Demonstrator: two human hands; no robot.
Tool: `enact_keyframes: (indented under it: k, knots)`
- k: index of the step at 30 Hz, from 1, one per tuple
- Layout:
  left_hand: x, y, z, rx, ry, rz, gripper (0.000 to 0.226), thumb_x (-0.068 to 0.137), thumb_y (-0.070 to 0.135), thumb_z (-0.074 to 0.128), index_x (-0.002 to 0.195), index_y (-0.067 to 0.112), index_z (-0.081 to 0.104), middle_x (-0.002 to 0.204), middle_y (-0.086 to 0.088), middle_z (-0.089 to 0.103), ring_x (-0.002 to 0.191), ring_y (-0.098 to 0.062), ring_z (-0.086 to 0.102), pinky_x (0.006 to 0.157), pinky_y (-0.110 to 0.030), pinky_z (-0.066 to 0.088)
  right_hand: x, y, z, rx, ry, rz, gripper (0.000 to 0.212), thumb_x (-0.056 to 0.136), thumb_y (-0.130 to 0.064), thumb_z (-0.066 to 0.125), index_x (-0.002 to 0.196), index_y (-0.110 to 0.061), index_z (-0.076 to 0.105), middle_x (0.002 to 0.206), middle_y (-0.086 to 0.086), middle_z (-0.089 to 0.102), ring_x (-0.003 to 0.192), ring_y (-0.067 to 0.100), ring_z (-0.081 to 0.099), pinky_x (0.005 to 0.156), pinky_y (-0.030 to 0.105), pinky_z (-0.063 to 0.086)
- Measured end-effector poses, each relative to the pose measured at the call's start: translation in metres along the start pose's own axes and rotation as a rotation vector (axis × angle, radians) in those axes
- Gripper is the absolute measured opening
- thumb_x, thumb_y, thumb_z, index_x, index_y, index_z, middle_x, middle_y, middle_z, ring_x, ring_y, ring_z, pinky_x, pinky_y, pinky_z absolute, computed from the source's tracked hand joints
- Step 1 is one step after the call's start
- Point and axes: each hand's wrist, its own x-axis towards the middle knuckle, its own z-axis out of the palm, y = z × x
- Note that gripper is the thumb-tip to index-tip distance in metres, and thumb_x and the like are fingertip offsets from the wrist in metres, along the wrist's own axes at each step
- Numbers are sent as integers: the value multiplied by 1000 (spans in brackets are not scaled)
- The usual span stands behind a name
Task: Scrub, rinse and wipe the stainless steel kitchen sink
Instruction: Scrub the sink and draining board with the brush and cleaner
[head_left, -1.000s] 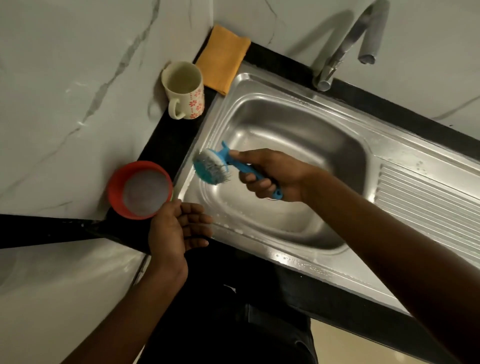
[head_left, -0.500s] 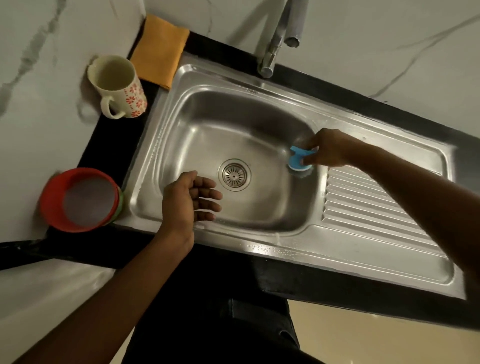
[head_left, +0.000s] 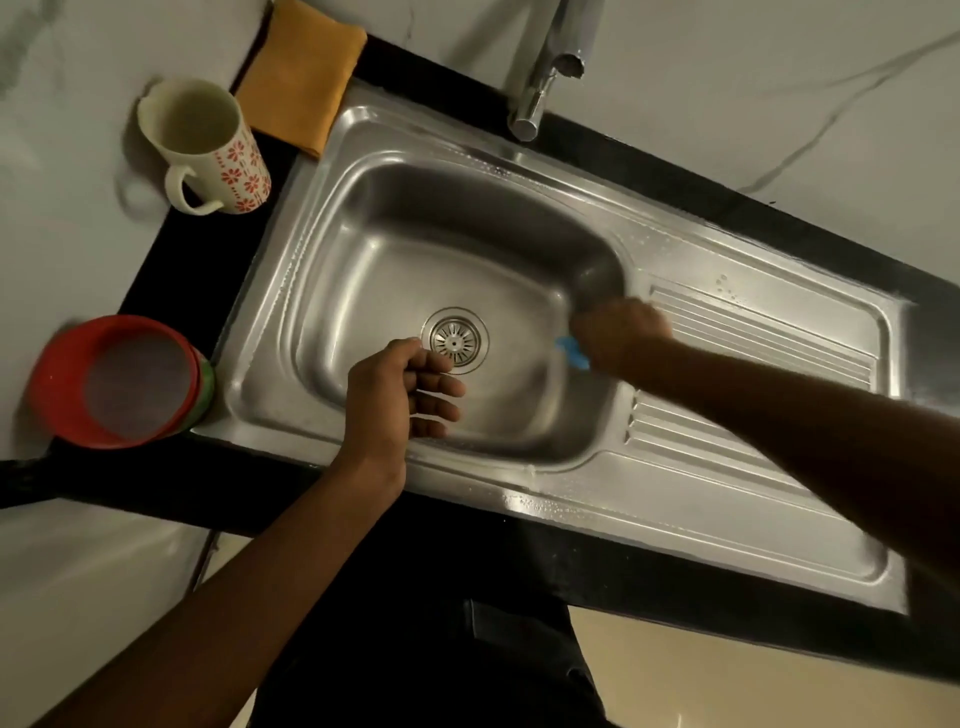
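"Well, what takes up the most room?"
"The black table (head_left: 171, 270), running along a white marbled wall, with the steel sink (head_left: 649, 509) let into it. It has the basin on the left and a ribbed drainboard (head_left: 753, 338) on the right. Water drops sit on the front rim."
"And around the sink?"
"Everything loose is to its left, on the table. A red bowl (head_left: 114, 382) is nearest the front, with a green one under it and something pale inside. It is touching the sink's corner or just beside it, I cannot tell which. An orange cloth (head_left: 301, 78) lies folded at the back, one corner by the sink rim. Between the two stands a mug (head_left: 208, 145) with red flowers, upright, its handle turned toward the bowl. The tap (head_left: 540, 78) stands behind the basin."
"The hands?"
"The left hand (head_left: 395, 395) hangs over the near part of the basin, fingers loosely curled, holding nothing, with the fingertips just beside the drain (head_left: 455, 340). The right hand (head_left: 618, 335) reaches down at the basin's right wall, close to the drainboard, fingers wrapped round the brush (head_left: 571, 353)."
"How much of the brush shows?"
"Only a bit of blue on the drain side of the hand. The rest is hidden under it, and it is blurred there, so whether the bristles touch the steel I cannot tell"
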Motion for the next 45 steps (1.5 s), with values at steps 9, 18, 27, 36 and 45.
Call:
enact_keyframes:
  k: [9,18,27,36,45]
  knots:
    - [-1,-11,-2,-13,54,-24,40,107,31,44,88,8,71,78,-15,74,58,-24,64,45,-27,49,4,-59,26,66,-392,-207,43,87,-35,79,122,-16,63,108,2,69,97,25,69,74,34,53]
    - [-7,-20,-6,-6,90,-25,39,107,31,45,92,6,71,79,-15,75,60,-26,66,48,-29,49,72,-2,-16,-196,119,-43,25,101,-22,57,116,-19,76,125,5,74,116,31,71,96,44,58]
    - [-9,-20,-8,-20,139,-24,40,107,30,44,90,7,72,78,-15,75,58,-25,66,47,-29,50,35,-61,48,-23,-211,-207,40,89,-34,76,125,-22,66,125,2,70,114,27,69,77,35,51]
    - [-7,-20,-12,9,138,-25,40,108,30,45,91,6,72,79,-16,75,59,-25,67,49,-30,51,91,-2,29,-135,130,-93,24,101,-25,61,119,-20,75,123,5,74,115,31,71,91,39,55]
    - [2,-13,-4,80,99,-46,38,107,31,44,91,9,70,79,-15,74,61,-26,66,49,-30,50,92,-40,45,720,18,188,40,96,-37,70,127,-12,63,120,10,67,110,32,68,86,37,50]
